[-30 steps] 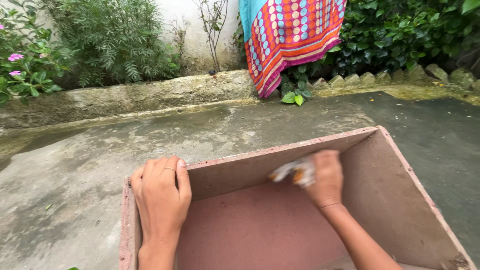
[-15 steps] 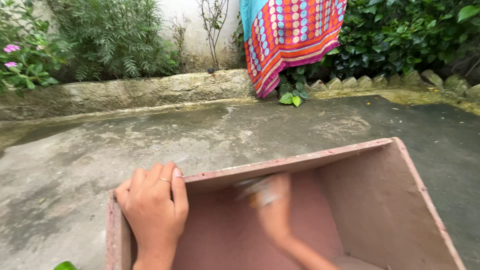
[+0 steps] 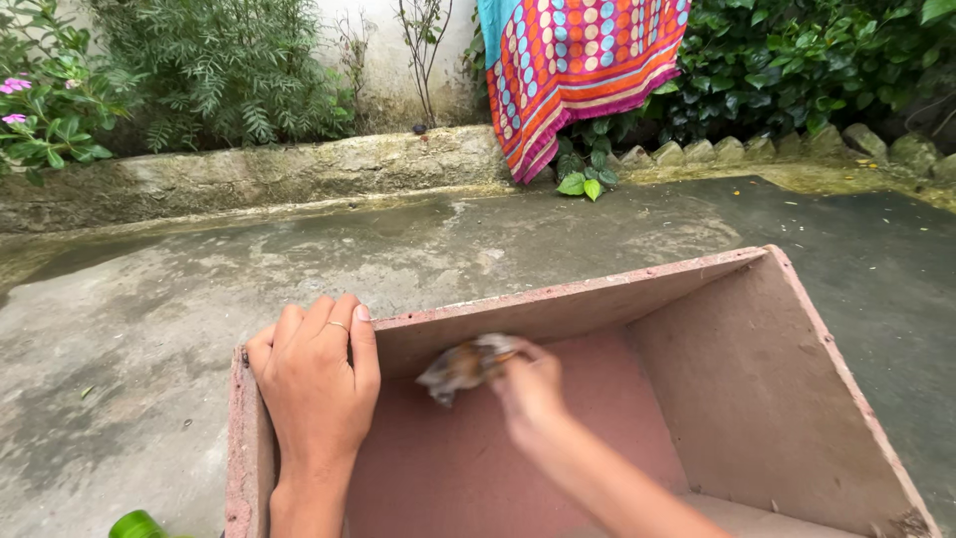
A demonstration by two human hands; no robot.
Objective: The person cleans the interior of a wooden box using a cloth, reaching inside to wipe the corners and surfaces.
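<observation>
A pinkish-brown open wooden box (image 3: 787, 379) lies on a concrete yard floor in front of me. My left hand (image 3: 317, 384) rests over its far left corner, fingers folded over the rim, a ring on one finger. Inside the box, my right hand (image 3: 528, 384) grips a crumpled brownish-white rag (image 3: 460, 365) and presses it against the inside of the far wall, left of the middle.
Damp, stained concrete floor (image 3: 149, 329) surrounds the box. A low stone kerb (image 3: 249, 179) and shrubs run along the back wall. A patterned orange, pink and blue cloth (image 3: 578, 70) hangs at the back. A green round object (image 3: 134, 524) peeks in at the bottom left.
My right hand has swept the rag leftward along the inside of the far wall, from right of the middle to near the left corner. My left hand stays on the corner.
</observation>
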